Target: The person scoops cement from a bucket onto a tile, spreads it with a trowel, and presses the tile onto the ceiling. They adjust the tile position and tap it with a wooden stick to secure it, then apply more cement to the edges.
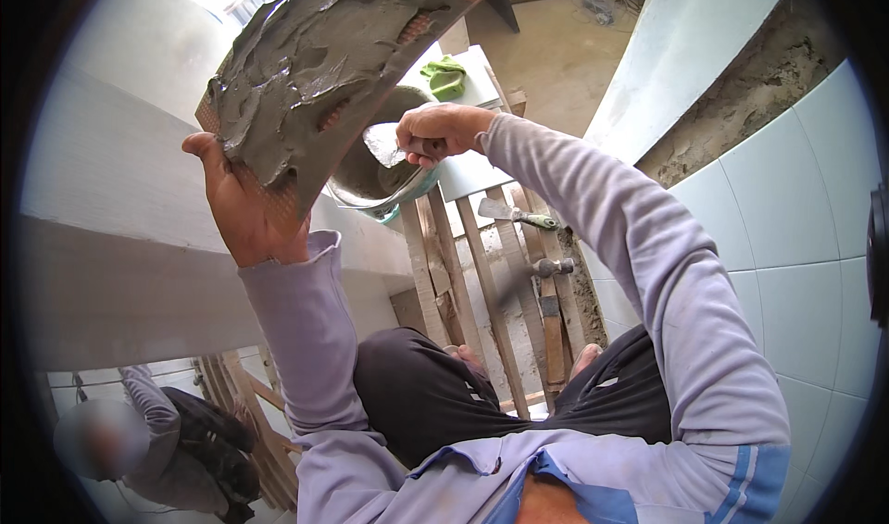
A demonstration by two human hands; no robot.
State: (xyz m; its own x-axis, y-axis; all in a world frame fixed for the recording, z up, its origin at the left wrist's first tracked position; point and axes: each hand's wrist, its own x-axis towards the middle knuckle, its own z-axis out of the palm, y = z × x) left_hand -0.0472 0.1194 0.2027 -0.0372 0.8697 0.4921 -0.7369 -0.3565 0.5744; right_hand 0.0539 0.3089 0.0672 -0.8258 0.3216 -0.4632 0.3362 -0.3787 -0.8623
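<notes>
My left hand [248, 211] holds up a large tile [206, 115] at its lower left edge, the thumb outside and the other fingers hidden behind. Thick wet grey mortar [315, 66] covers most of the tile's upturned ridged back, with reddish patches showing through. To its right, my right hand [449, 129] is closed around the handle of a trowel [381, 144]. The trowel's blade, smeared pale grey, is over a bucket [414, 189] with mortar on its inner wall. The tile hides part of the bucket.
Wooden slats [482, 265] lie beneath me, bearing a hammer [553, 268] and a scraper [500, 209]. Beside the bucket are white tiles [472, 180] and a green cloth [446, 78]. Tiled wall [787, 191] rises at right, a pale ledge [120, 200] at left. A person's reflection [185, 441] appears lower left.
</notes>
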